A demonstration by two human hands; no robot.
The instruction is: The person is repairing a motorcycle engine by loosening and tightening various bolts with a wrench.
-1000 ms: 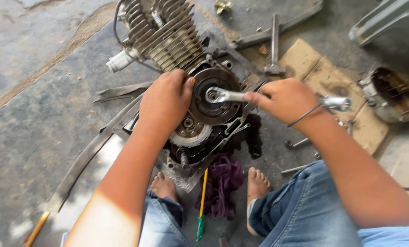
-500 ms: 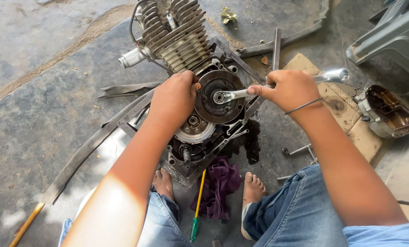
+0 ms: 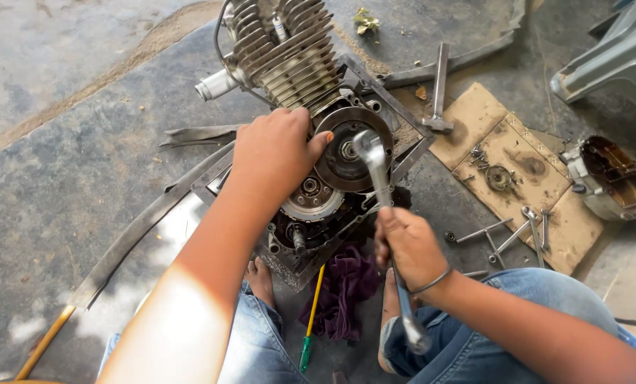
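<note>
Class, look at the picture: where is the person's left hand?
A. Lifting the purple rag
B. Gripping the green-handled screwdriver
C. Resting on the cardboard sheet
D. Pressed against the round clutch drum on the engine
D: the left hand lies flat against the clutch drum, while the right hand holds the wrench.

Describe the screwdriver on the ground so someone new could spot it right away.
Start at the opened engine lying on the dark floor, then drop to the purple rag below it, between the person's bare feet. The screwdriver lies along the rag's left edge: a yellow shaft ending in a green handle, unlike the plain grey wrenches nearby.
</note>
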